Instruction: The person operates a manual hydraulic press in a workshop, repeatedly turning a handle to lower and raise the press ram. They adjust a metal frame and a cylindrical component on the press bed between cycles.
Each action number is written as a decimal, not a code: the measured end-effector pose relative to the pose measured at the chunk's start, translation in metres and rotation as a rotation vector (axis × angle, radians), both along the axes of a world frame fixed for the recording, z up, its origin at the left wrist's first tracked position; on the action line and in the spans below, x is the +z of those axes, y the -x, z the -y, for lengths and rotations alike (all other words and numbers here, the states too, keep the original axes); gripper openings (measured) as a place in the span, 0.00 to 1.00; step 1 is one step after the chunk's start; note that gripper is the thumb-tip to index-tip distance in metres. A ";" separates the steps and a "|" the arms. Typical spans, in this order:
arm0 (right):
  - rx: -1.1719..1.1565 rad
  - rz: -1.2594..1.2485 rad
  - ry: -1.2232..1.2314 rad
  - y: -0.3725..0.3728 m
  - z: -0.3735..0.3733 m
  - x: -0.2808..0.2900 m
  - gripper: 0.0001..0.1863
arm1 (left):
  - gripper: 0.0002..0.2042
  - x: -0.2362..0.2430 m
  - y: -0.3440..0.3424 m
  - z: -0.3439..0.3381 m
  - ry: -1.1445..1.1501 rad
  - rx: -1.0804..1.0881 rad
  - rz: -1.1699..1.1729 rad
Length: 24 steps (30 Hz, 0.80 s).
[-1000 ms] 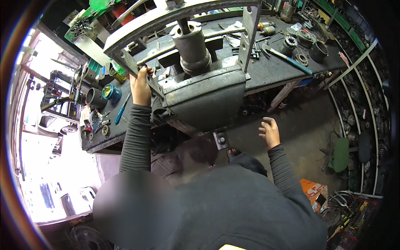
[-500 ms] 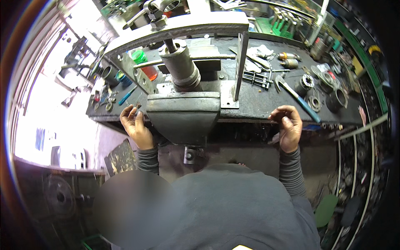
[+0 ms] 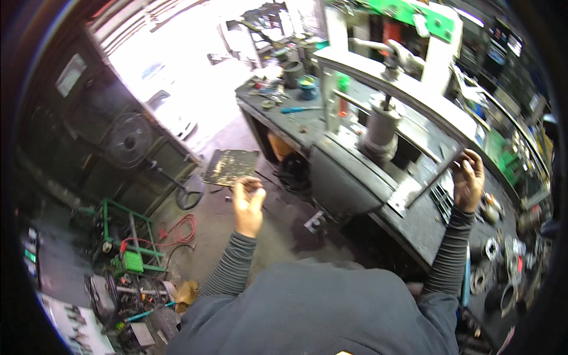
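At two o'clock stands the frame (image 3: 417, 94), worn metal, pale on top, around a dull grey cylinder (image 3: 380, 135). At three, the right hand (image 3: 468, 182) curls its fingers by the frame; whether they grip, I cannot tell. The left hand (image 3: 248, 208), near centre, is loosely open. A sheet (image 3: 71, 75) at ten is too blurred to read.

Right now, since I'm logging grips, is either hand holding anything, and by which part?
The left hand holds nothing visible; whether the right hand grips the frame's upright cannot be told.
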State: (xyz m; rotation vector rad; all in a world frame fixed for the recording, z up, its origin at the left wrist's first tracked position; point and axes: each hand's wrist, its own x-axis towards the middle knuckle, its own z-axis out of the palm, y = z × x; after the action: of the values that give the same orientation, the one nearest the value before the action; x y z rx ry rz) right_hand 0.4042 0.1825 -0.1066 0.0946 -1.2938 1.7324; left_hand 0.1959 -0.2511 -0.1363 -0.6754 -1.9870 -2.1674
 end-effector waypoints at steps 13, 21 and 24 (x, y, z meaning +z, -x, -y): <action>0.279 -0.123 -0.529 0.193 -0.080 -0.011 0.29 | 0.11 -0.105 -0.079 0.007 0.247 0.266 0.465; 0.107 -0.743 -0.491 0.316 0.011 -0.013 0.44 | 0.09 -0.136 -0.156 -0.011 0.195 0.499 0.558; 0.389 -0.107 -0.515 0.301 -0.002 -0.059 0.43 | 0.08 -0.129 -0.172 -0.016 0.189 0.546 0.625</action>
State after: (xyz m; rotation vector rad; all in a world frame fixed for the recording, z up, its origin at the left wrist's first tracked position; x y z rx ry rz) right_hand 0.1033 0.1849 -0.1660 0.7678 -1.6931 1.6331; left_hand 0.3680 -0.2347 -0.2657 0.5630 -2.2939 -1.9888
